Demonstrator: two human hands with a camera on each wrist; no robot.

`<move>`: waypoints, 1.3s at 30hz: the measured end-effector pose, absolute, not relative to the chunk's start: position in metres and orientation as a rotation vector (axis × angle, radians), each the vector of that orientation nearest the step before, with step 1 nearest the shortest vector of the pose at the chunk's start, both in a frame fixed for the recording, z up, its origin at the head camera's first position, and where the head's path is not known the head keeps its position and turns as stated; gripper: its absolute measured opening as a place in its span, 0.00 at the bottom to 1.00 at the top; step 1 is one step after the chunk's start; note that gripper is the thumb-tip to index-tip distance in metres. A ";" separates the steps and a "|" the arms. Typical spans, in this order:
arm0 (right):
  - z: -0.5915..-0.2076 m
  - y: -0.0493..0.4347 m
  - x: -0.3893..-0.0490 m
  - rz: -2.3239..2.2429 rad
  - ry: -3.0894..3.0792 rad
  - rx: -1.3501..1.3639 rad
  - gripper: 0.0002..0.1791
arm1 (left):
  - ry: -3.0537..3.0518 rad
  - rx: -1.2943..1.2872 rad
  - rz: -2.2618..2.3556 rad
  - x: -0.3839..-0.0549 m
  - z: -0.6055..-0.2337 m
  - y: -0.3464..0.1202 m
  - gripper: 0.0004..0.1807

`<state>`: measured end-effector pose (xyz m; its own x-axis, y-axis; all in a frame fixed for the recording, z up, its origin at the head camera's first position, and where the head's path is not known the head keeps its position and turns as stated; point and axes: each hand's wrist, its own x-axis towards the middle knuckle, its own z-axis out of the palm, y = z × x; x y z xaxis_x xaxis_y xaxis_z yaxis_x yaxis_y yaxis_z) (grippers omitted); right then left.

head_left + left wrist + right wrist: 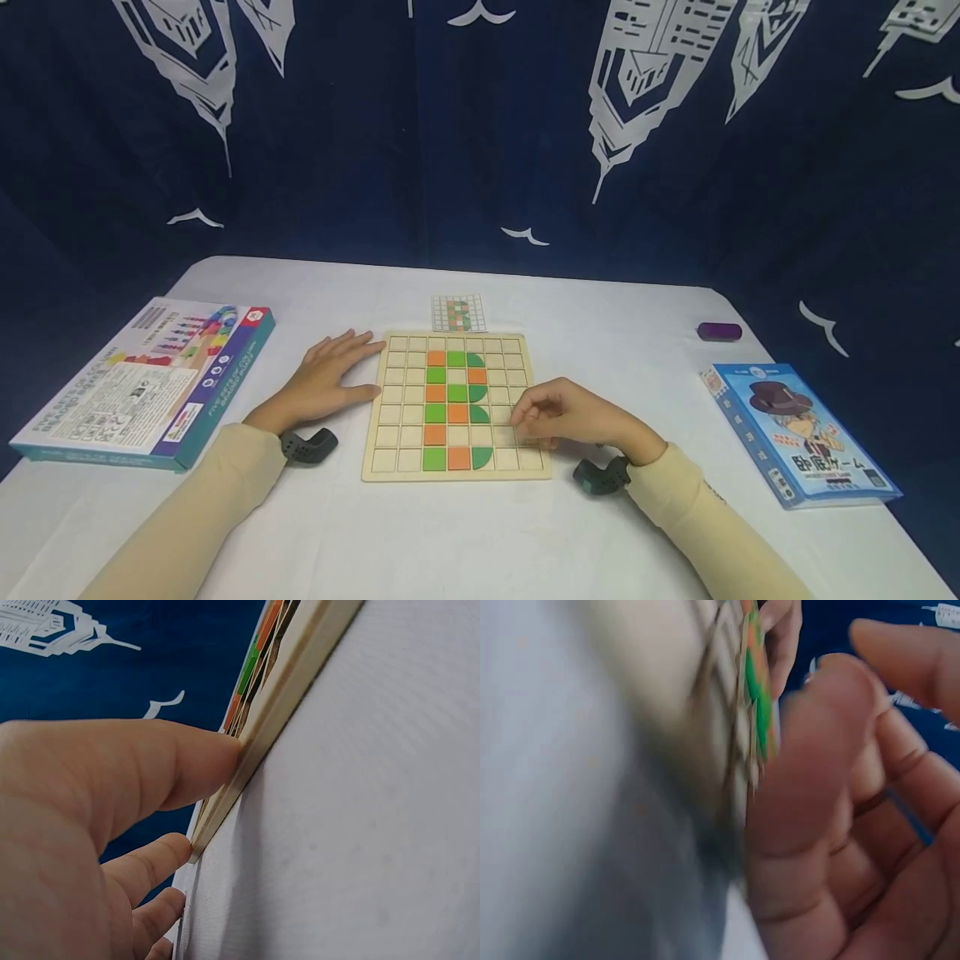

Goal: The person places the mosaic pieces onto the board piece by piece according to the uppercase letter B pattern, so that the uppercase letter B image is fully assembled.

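A square wooden grid board (388, 437) lies on the table between the hands. Down its middle columns sit several orange squares (434, 434), green squares (434, 459) and green rounded pieces (482, 457). My left hand (318, 385) is spread at the board's left side, thumb and fingertips against its edge; the thumb (202, 761) shows there in the left wrist view. Over the board's right columns hovers my right hand (573, 417), its fingers loosely curled. Close up, its thumb (810, 757) stands apart from the index finger, with nothing visible between them.
Just behind the board lies a small printed grid card (442, 321). A large flat box (142, 383) is on the left. To the right are a blue game box (810, 437) and a purple object (718, 332). A dark patterned curtain (480, 150) hangs behind the white table (450, 542).
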<state>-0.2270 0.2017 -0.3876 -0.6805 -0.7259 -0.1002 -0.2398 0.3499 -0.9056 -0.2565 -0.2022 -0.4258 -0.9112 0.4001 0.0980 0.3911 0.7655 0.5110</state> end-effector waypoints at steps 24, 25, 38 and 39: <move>-0.396 0.309 -0.217 -1.408 2.402 -0.773 0.10 | 2.933 0.680 0.845 -0.257 -0.426 -0.202 0.41; -0.397 0.310 -0.217 -1.408 2.402 -0.770 0.10 | 2.933 0.679 0.845 -0.257 -0.426 -0.202 0.41; -0.405 0.317 -0.221 -1.445 2.219 -0.857 0.13 | 2.929 0.685 0.846 -0.257 -0.425 -0.203 0.41; -0.406 0.318 -0.222 -1.440 2.207 -0.861 0.14 | 2.929 0.685 0.846 -0.257 -0.425 -0.203 0.41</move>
